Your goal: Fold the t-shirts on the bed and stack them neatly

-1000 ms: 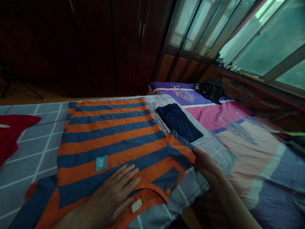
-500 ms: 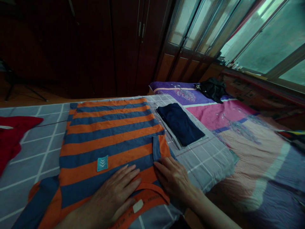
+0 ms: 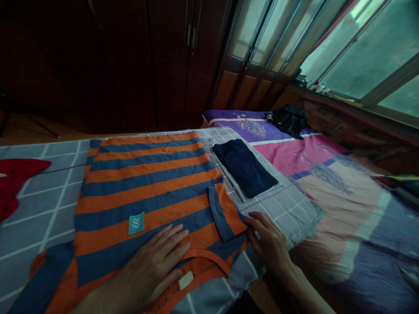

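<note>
An orange and blue striped T-shirt [image 3: 153, 181] lies spread with its collar [image 3: 209, 255] toward me and a small teal patch [image 3: 136, 223] on its front. My left hand [image 3: 160, 259] rests flat on the cloth beside the collar, fingers stretched out. At the shirt's right side, my right hand [image 3: 266, 240] pinches the edge of the short sleeve [image 3: 229, 218], which is folded over onto the body. The other sleeve [image 3: 49, 274] sticks out at the lower left.
A folded dark navy garment [image 3: 245, 168] lies right of the shirt on the grey checked cover [image 3: 278, 209]. Red fabric [image 3: 19, 183] is at the left edge. Beyond stands a lower bed with a colourful quilt [image 3: 310, 174] and a black bag-like item [image 3: 288, 120]. Dark wardrobes [image 3: 170, 65] line the back.
My right hand has moved right from the shirt's shoulder, drawing the folded sleeve out with it. My left hand stays flat on the shirt. The view has shifted slightly.
</note>
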